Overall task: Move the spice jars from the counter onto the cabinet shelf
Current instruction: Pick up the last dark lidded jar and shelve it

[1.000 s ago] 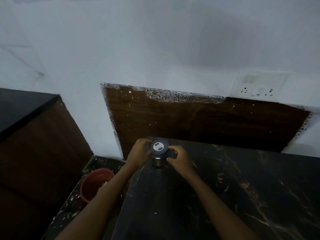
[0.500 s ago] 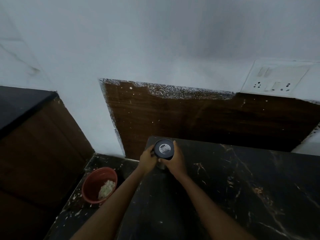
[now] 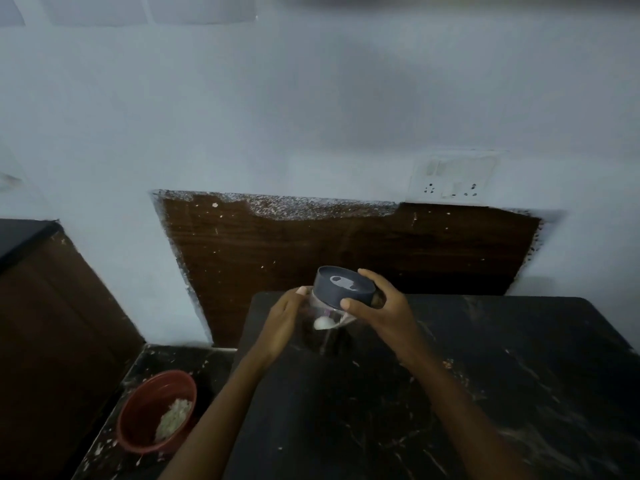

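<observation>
Jar: clear glass spice jar (image 3: 325, 327) with dark grey round lid (image 3: 343, 285), held tilted above the 11 o'clock corner of the black marble table (image 3: 450, 375); something white shows inside.
Change: half a second ago the jar stood upright on that corner; now it is raised off the surface and tipped.
Right hand: right hand (image 3: 381, 310), grip clamped on the lid, thumb on the near rim, fingers over the far rim.
Left hand: left hand (image 3: 282, 320), grip cupped round the glass body from 9 o'clock.
Meaning: pick-up judged complete; the carry comes next.
Cabinet shelf: not in view.
Risk: a lid-only hold could loosen the top; the left hand's support matters.
Aside: red round bowl (image 3: 138, 420) at 7 o'clock, on a lower ledge.
</observation>
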A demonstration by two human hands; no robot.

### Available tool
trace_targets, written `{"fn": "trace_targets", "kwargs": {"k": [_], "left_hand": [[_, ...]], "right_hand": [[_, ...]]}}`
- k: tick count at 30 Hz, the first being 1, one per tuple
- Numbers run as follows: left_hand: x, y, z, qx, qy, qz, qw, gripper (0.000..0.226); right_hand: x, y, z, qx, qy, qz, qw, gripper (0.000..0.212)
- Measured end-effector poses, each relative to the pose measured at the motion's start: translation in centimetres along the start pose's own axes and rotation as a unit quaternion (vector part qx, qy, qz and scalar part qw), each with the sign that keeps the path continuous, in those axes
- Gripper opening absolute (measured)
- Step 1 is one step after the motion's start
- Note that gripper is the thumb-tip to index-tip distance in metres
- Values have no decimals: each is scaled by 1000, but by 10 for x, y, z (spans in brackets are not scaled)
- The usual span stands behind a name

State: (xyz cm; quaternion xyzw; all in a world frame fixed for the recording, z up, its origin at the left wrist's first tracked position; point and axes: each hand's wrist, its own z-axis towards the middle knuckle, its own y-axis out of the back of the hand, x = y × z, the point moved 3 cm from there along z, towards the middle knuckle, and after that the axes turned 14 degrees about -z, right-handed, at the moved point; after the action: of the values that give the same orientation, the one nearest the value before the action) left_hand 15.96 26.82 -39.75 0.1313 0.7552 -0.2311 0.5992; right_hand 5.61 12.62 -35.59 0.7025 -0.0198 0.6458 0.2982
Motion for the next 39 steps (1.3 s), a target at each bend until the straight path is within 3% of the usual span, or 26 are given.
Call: {"fn": "trace_targets", "kwargs": {"k": [3,6,9,14,20,22,23,26,28,30,35,39], "left_hand": [[-15,-45,-30,53,33,-60,996,26],[-24,-85,-62,182,38,-150,971,46],[-24,-113,-74,223,62,-181,956,64],[-27,-153,-90,253,47,-179,950,67],[-30,-187,-97,215,15,-213,953,75],[-32,-195,-101,204,-11,-215,955,73],[-32,-200,-103,201,-30,-201,958,69],[-32,-213,-112,206,-73,-136,966,64],[-28,-218,-115,223,-56,-115,966,74],[-27,-221,-117,231,-46,-111,965,74],[-41,-222,-121,204,-69,-125,968,48],[-41,-227,-117,200,33,-197,959,67]], "right_hand": [[22,41,-24,-6,17,13,1000,72],[34,75,-43,-23,22,27,999,65],[39,102,-60,-40,20,39,998,66],[43,134,-87,-68,5,53,996,76],[30,148,-126,-219,1,-22,975,54],[26,140,-137,-208,13,-25,978,44],[24,135,-140,-194,20,-35,980,51],[12,130,-139,-184,10,-62,981,106],[8,133,-135,-184,-11,-42,982,123],[6,141,-135,-195,-11,-28,980,116],[4,157,-138,-195,-40,30,979,89],[10,157,-137,-149,-42,140,978,85]]}}
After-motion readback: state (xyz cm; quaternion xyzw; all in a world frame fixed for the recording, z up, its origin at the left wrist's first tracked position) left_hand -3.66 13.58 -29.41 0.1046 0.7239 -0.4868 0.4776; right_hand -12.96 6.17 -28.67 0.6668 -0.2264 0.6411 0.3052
